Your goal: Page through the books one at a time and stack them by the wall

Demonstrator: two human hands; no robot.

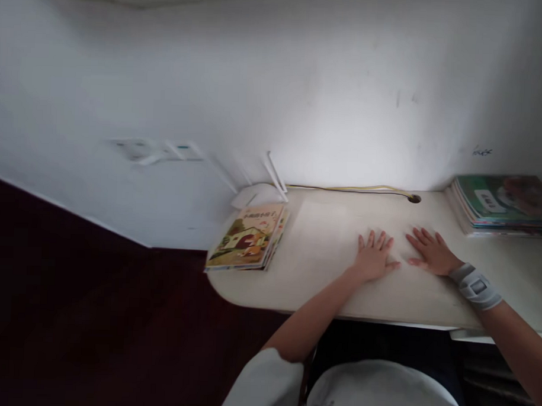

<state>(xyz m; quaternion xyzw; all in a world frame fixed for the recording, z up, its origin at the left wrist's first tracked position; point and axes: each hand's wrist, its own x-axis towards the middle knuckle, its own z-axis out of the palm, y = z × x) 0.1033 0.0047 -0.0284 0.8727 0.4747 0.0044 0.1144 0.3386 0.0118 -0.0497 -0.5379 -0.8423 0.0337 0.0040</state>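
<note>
Desk (313,269): passable between left books (242,237) and right books (504,206)
Left end: router (259,194) blocks behind left books
Back: wall (346,99), cables (342,188) along its foot
Middle: left hand (372,261), right hand (434,255), 1 narrow gap between

Desk (314,246): pale top, front left corner rounded. Left end: stack of picture books (243,237), set askew, house on top cover. Directly behind stack: white device with antennas (257,195), blurred. Back edge: yellow cable (382,187) and dark cable (360,191) reaching round hole (414,199). Right end: thicker stack of books (504,205), green cover uppermost, white label. Left hand (372,261) and right hand (433,255) resting palms down, fingers spread, apart, between stacks.
</note>
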